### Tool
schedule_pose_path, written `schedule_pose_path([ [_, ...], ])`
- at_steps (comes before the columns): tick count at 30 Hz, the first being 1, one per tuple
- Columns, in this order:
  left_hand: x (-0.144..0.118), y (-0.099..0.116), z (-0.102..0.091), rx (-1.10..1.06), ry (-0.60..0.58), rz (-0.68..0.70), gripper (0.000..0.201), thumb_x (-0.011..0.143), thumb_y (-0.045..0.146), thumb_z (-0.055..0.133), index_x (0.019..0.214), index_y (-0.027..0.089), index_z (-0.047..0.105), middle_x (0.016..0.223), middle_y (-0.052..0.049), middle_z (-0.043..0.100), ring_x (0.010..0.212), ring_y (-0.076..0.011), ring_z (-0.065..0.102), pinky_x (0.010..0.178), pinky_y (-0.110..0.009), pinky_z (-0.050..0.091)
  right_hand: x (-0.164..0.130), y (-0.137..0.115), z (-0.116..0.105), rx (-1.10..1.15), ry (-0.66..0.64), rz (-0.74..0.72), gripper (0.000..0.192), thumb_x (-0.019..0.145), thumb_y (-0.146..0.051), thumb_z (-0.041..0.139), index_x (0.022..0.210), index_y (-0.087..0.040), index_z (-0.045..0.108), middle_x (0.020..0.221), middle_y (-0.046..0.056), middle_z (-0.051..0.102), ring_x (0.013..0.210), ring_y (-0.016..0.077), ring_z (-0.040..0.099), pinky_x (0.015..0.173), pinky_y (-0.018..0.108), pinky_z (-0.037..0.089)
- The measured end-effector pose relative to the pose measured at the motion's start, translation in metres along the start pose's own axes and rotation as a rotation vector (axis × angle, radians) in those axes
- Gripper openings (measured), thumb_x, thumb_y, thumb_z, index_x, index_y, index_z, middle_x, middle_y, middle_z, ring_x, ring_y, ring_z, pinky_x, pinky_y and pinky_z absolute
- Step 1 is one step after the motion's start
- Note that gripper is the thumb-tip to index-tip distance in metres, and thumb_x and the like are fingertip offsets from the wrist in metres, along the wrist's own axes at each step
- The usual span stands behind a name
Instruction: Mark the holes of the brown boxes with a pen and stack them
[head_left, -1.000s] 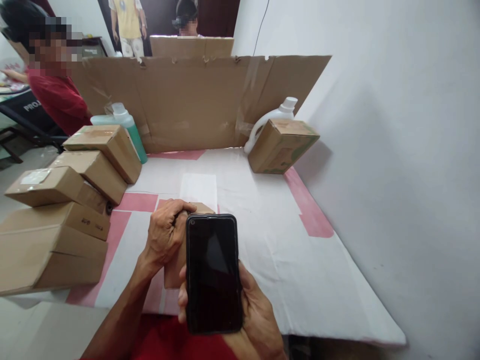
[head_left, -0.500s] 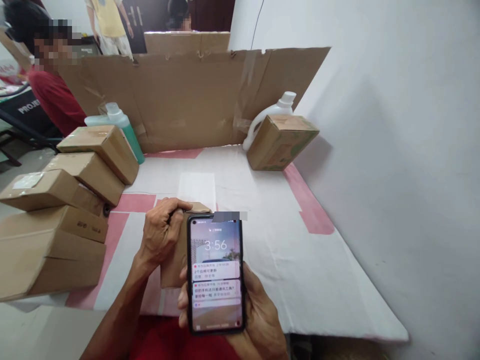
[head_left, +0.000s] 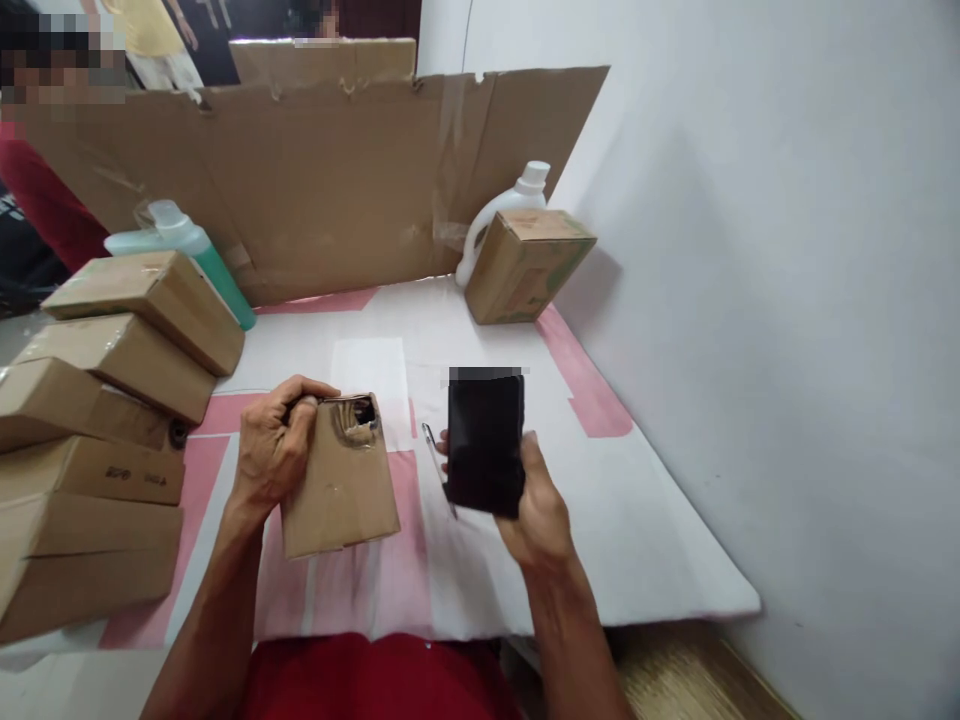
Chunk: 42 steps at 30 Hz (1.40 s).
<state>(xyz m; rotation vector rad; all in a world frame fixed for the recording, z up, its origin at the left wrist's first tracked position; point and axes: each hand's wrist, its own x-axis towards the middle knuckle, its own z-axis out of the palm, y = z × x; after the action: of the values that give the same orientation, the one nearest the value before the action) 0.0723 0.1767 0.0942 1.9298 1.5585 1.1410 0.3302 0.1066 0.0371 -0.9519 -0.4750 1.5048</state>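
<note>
My left hand (head_left: 277, 445) is closed on the upper left edge of a small cardboard box (head_left: 341, 490). The box has a torn hole at its top right corner. To its right, my right hand (head_left: 540, 495) grips a smartphone (head_left: 486, 445) from below and the side, its dark screen facing me. A thin pen-like stick (head_left: 431, 445) lies on the table behind the phone's left edge, partly hidden by my fingers and the phone.
Several cardboard boxes (head_left: 112, 540) line the left side, with a green liquid bottle (head_left: 225, 285) behind them. At the back right, a carton (head_left: 529, 270) leans by a white jug (head_left: 487, 225). A cardboard panel (head_left: 330, 190) spans the rear; a white wall (head_left: 750, 300) rises on the right.
The phone has moved right and away from me, off the front of the small box, and its lit screen has gone dark. The box and its torn corner are now exposed. The view has shifted right.
</note>
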Motion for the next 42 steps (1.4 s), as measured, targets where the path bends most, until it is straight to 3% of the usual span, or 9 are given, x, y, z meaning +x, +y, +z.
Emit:
schedule_pose_path([
  [5, 0.01, -0.005, 0.0, 0.002, -0.011, -0.027, 0.029, 0.089, 0.025, 0.047, 0.087, 0.02, 0.075, 0.086, 0.0, 0.076, 0.077, -0.0182, 0.065, 0.068, -0.028, 0.045, 0.072, 0.019, -0.077, -0.676, 0.394, -0.178, 0.073, 0.084, -0.081, 0.054, 0.093, -0.012, 0.076, 0.084, 0.01, 0.076, 0.082, 0.0255, 0.069, 0.075, 0.036, 0.054],
  [8, 0.02, -0.009, 0.002, -0.011, -0.022, -0.021, 0.028, 0.088, 0.025, 0.047, 0.085, 0.02, 0.075, 0.085, -0.001, 0.076, 0.078, -0.0188, 0.065, 0.072, -0.029, 0.046, 0.09, 0.026, -0.107, -0.892, 0.51, -0.219, 0.071, 0.084, -0.08, 0.049, 0.082, -0.013, 0.072, 0.073, 0.007, 0.071, 0.078, 0.0231, 0.06, 0.071, 0.034, 0.048],
  [13, 0.038, -0.023, 0.004, -0.067, -0.088, -0.064, 0.027, 0.085, 0.029, 0.048, 0.087, 0.02, 0.073, 0.087, -0.003, 0.075, 0.081, -0.0205, 0.066, 0.075, -0.031, 0.049, 0.089, 0.024, -0.128, -1.152, 0.56, -0.229, 0.053, 0.084, -0.062, 0.047, 0.08, -0.015, 0.071, 0.074, 0.01, 0.068, 0.078, 0.0261, 0.056, 0.074, 0.038, 0.043],
  [21, 0.043, -0.044, -0.012, -0.37, -0.181, -0.148, 0.053, 0.091, 0.048, 0.056, 0.135, 0.019, 0.059, 0.122, -0.012, 0.074, 0.113, -0.0247, 0.07, 0.094, -0.035, 0.054, 0.089, 0.036, -0.139, -1.461, 0.564, -0.294, 0.056, 0.082, -0.045, 0.046, 0.106, -0.006, 0.077, 0.103, 0.027, 0.065, 0.104, 0.0404, 0.055, 0.094, 0.055, 0.042],
  [26, 0.024, -0.089, -0.003, -0.506, 0.011, -0.288, 0.068, 0.093, 0.069, 0.047, 0.134, 0.016, 0.061, 0.13, -0.016, 0.071, 0.119, -0.0289, 0.069, 0.093, -0.038, 0.056, 0.07, 0.038, -0.107, -1.392, 0.491, -0.493, 0.066, 0.085, -0.059, 0.055, 0.122, -0.006, 0.071, 0.121, 0.028, 0.061, 0.119, 0.0432, 0.052, 0.098, 0.06, 0.044],
  [30, -0.009, -0.121, 0.029, -0.477, 0.076, -0.388, 0.072, 0.091, 0.079, 0.039, 0.101, 0.015, 0.071, 0.095, -0.015, 0.078, 0.093, -0.0302, 0.073, 0.076, -0.041, 0.059, 0.043, 0.073, -0.041, -0.952, -0.093, -0.369, 0.074, 0.079, -0.053, 0.08, 0.142, -0.022, 0.058, 0.143, 0.015, 0.058, 0.127, 0.0327, 0.057, 0.102, 0.05, 0.05],
  [32, -0.029, -0.125, 0.041, -0.438, 0.067, -0.393, 0.064, 0.089, 0.076, 0.046, 0.09, 0.017, 0.07, 0.087, -0.013, 0.077, 0.086, -0.0305, 0.072, 0.072, -0.042, 0.059, 0.035, 0.097, -0.013, -0.789, -0.258, -0.271, 0.074, 0.075, -0.049, 0.085, 0.14, -0.025, 0.059, 0.143, 0.011, 0.061, 0.131, 0.0309, 0.056, 0.109, 0.049, 0.047],
  [36, -0.068, -0.118, 0.038, -0.358, 0.065, -0.39, 0.058, 0.096, 0.069, 0.043, 0.094, 0.019, 0.071, 0.091, -0.011, 0.076, 0.092, -0.03, 0.071, 0.083, -0.046, 0.059, 0.033, 0.113, 0.013, -0.689, -0.238, -0.154, 0.049, 0.089, -0.055, 0.071, 0.122, -0.019, 0.069, 0.111, 0.009, 0.074, 0.103, 0.0276, 0.068, 0.091, 0.04, 0.055],
  [42, -0.101, -0.1, -0.006, -0.286, 0.036, -0.428, 0.055, 0.1, 0.06, 0.048, 0.136, 0.021, 0.062, 0.078, -0.002, 0.068, 0.075, -0.0226, 0.067, 0.078, -0.037, 0.057, 0.052, 0.064, 0.04, -0.702, -0.169, -0.138, 0.077, 0.092, -0.064, 0.063, 0.154, -0.021, 0.048, 0.102, 0.005, 0.07, 0.071, 0.0172, 0.062, 0.057, 0.029, 0.052],
])
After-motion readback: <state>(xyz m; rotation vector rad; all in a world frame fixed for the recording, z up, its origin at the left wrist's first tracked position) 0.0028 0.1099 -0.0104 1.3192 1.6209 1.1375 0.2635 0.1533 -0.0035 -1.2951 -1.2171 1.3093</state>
